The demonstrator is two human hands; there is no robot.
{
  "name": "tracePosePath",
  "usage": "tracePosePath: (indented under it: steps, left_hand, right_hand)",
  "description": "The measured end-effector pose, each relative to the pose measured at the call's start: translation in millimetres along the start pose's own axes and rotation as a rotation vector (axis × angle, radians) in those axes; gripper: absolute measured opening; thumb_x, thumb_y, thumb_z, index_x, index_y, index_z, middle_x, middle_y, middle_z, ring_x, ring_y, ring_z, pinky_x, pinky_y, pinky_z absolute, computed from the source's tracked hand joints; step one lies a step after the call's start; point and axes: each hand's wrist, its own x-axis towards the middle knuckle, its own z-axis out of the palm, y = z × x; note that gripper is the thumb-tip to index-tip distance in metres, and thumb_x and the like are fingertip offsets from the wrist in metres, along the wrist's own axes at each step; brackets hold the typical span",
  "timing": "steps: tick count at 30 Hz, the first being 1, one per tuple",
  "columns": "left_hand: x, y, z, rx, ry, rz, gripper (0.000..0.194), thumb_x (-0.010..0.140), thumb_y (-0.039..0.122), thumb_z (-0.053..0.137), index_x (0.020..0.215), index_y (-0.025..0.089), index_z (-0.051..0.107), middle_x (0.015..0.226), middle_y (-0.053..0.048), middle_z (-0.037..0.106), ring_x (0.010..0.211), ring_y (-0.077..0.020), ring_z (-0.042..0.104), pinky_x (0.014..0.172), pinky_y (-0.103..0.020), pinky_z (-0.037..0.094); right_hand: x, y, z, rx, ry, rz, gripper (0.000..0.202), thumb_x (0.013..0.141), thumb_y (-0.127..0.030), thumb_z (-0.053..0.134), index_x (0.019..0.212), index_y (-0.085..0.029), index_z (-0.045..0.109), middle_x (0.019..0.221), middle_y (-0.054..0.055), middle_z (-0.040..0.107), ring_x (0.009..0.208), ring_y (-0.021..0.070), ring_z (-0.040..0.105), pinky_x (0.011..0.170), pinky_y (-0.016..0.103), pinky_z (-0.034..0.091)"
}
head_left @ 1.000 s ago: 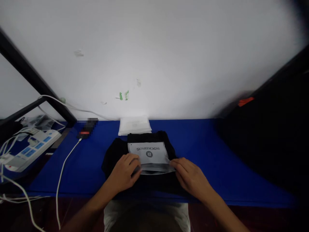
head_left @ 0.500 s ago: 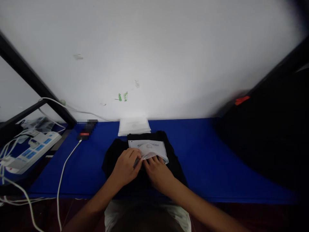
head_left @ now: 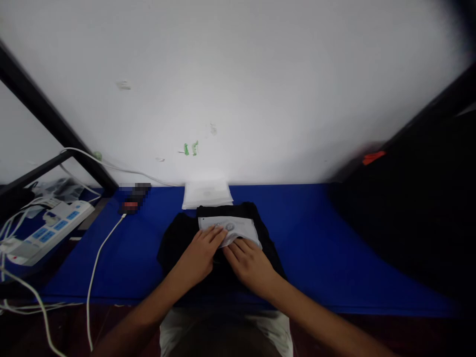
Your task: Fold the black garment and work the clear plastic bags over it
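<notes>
A black folded garment (head_left: 174,238) lies on the blue table (head_left: 308,238) in front of me. On top of it sits a grey-white plastic bag (head_left: 241,227) with a round logo, crumpled at its near edge. My left hand (head_left: 199,255) rests on the bag's left part, fingers pressed on it. My right hand (head_left: 251,263) grips the bag's near edge at the middle, fingers partly under the plastic. Both hands touch each other over the garment.
A stack of white bags (head_left: 207,192) lies against the white wall behind the garment. A dark device (head_left: 132,201) with a white cable (head_left: 97,258) sits at the left. A white power strip (head_left: 44,230) lies further left. A dark mass (head_left: 409,218) fills the right side.
My right hand moved left from the bag's right corner to its middle. The bag has been pushed back and bunched up, so less of its printed face shows. My left hand slid slightly forward.
</notes>
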Motion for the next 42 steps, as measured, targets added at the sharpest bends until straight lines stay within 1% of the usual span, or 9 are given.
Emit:
tracePosePath:
  steps: [5, 11, 15, 22, 27, 31, 34, 38, 42]
  left_hand:
    - [-5, -9, -20.4, 0.051, -0.011, -0.009, 0.079, 0.066, -0.009, 0.039, 0.140, 0.019, 0.045, 0.144, -0.012, 0.050, 0.134, -0.0250, 0.045, 0.111, -0.051, 0.037]
    - [18, -31, -46.0, 0.046, 0.250, 0.098, 0.069, 0.074, -0.007, 0.037, 0.138, 0.018, 0.048, 0.142, -0.011, 0.052, 0.132, -0.0208, 0.048, 0.110, -0.043, 0.042]
    - [54, -67, -48.6, 0.116, 0.313, -0.059, 0.063, 0.077, -0.006, 0.036, 0.134, 0.013, 0.052, 0.141, -0.013, 0.053, 0.132, -0.0209, 0.049, 0.113, -0.041, 0.039]
    - [92, -117, -46.0, 0.135, 0.089, -0.381, 0.051, 0.084, 0.011, 0.056, 0.134, 0.002, 0.050, 0.141, -0.025, 0.049, 0.134, -0.0329, 0.046, 0.110, -0.045, 0.038]
    - [67, -71, -36.8, -0.007, 0.098, -0.255, 0.073, 0.086, 0.044, 0.063, 0.145, 0.010, 0.037, 0.154, -0.020, 0.032, 0.146, -0.0317, 0.023, 0.118, -0.048, 0.022]
    - [39, -19, -22.6, -0.473, -0.176, -0.006, 0.101, 0.072, 0.061, 0.073, 0.152, 0.023, 0.024, 0.155, -0.015, 0.032, 0.142, -0.0312, 0.033, 0.115, -0.049, 0.030]
    - [25, -6, -19.9, -0.557, -0.237, -0.056, 0.103, 0.068, 0.056, 0.079, 0.151, 0.026, 0.026, 0.149, -0.015, 0.040, 0.135, -0.0334, 0.042, 0.111, -0.052, 0.034]
    - [13, -13, -29.0, -0.466, -0.175, -0.061, 0.077, 0.078, 0.032, 0.073, 0.146, 0.030, 0.035, 0.137, -0.010, 0.047, 0.123, -0.0288, 0.049, 0.107, -0.049, 0.038]
    - [3, -30, -43.8, -0.461, -0.046, -0.001, 0.068, 0.078, 0.009, 0.054, 0.141, 0.032, 0.042, 0.113, -0.005, 0.050, 0.102, -0.0206, 0.054, 0.096, -0.041, 0.047]
  right_hand:
    - [-9, -3, -29, 0.049, 0.128, -0.068, 0.032, 0.093, -0.007, 0.040, 0.116, -0.005, 0.063, 0.111, 0.018, 0.070, 0.104, 0.0266, 0.064, 0.085, 0.041, 0.055]
    - [-6, 2, -64, 0.201, 0.301, -0.310, 0.031, 0.093, -0.010, 0.043, 0.112, -0.008, 0.067, 0.120, 0.013, 0.069, 0.120, 0.0256, 0.058, 0.097, 0.040, 0.053]
    - [-3, 5, -54, 0.230, 0.349, -0.438, 0.028, 0.094, -0.012, 0.045, 0.106, -0.012, 0.070, 0.116, 0.009, 0.071, 0.116, 0.0225, 0.061, 0.104, 0.039, 0.049]
    - [-15, 24, -19, 0.209, 0.189, -0.327, 0.029, 0.094, -0.008, 0.047, 0.118, -0.009, 0.062, 0.123, 0.012, 0.067, 0.126, 0.0220, 0.054, 0.107, 0.043, 0.046]
    - [-22, 36, -6, 0.244, 0.107, -0.192, 0.035, 0.094, -0.006, 0.046, 0.126, -0.015, 0.058, 0.129, 0.016, 0.062, 0.129, 0.0242, 0.051, 0.107, 0.049, 0.044]
    - [-28, 35, 6, 0.422, 0.039, -0.016, 0.039, 0.094, -0.020, 0.055, 0.132, -0.024, 0.054, 0.128, 0.011, 0.063, 0.125, 0.0236, 0.054, 0.106, 0.046, 0.046]
    - [-37, 35, 13, 0.495, -0.046, 0.180, 0.049, 0.093, -0.020, 0.053, 0.141, -0.027, 0.044, 0.136, 0.010, 0.056, 0.123, 0.0239, 0.056, 0.098, 0.043, 0.053]
    - [-45, 42, 12, 0.459, -0.058, 0.124, 0.063, 0.082, 0.001, 0.041, 0.143, -0.017, 0.040, 0.148, 0.020, 0.038, 0.127, 0.0254, 0.051, 0.094, 0.042, 0.054]
    - [-44, 50, 4, 0.397, -0.102, 0.024, 0.060, 0.076, 0.005, 0.036, 0.133, -0.013, 0.050, 0.122, 0.016, 0.061, 0.113, 0.0231, 0.059, 0.090, 0.040, 0.056]
